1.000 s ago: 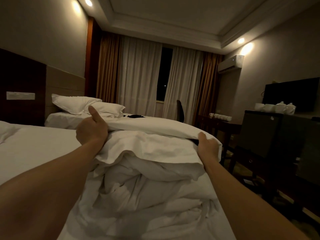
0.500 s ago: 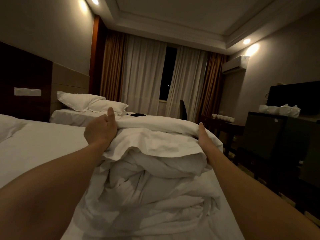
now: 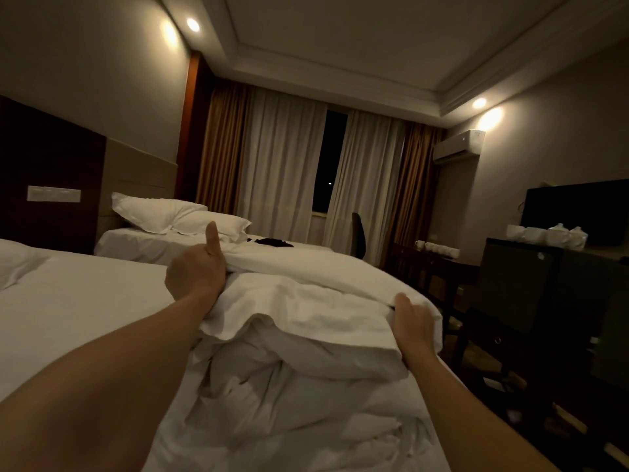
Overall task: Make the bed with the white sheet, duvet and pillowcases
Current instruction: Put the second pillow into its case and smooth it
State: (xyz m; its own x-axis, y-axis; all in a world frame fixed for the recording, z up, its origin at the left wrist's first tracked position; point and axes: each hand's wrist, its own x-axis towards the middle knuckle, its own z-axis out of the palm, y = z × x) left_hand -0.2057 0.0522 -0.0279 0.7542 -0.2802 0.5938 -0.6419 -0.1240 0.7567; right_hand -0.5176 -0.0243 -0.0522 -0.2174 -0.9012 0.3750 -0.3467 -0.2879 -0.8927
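Here, both arms reach forward over the near bed [image 3: 61, 321], which carries a white sheet stretched flat across its left part. The duvet [image 3: 306, 362] lies bunched in a thick, crumpled heap on the right part of this bed, from centre frame down toward 6 o'clock.

The left hand [image 3: 195, 270] sits at the heap's upper left edge, at roughly 10 o'clock from the heap's middle. Its fingers are curled into the white fabric and grip a fold of the duvet; the thumb points straight up, clear of the cloth.

The right hand [image 3: 410, 323] sits at the heap's right edge, at about 3 o'clock. Its fingers are curled over the top layer of the duvet and appear to pinch it, though the dim light hides the fingertips. The fabric between the two hands forms a raised band across the top of the heap.

A second bed [image 3: 143, 245] stands beyond, at 11 o'clock, with two white pillows [image 3: 177, 218] stacked against its headboard and a small dark item [image 3: 274, 242] lying on its sheet. Curtains [image 3: 282, 161] cover the far wall at 12 o'clock. At 3 o'clock a dark cabinet [image 3: 517, 287] bears white cups [image 3: 548, 233] below a television [image 3: 578, 209].
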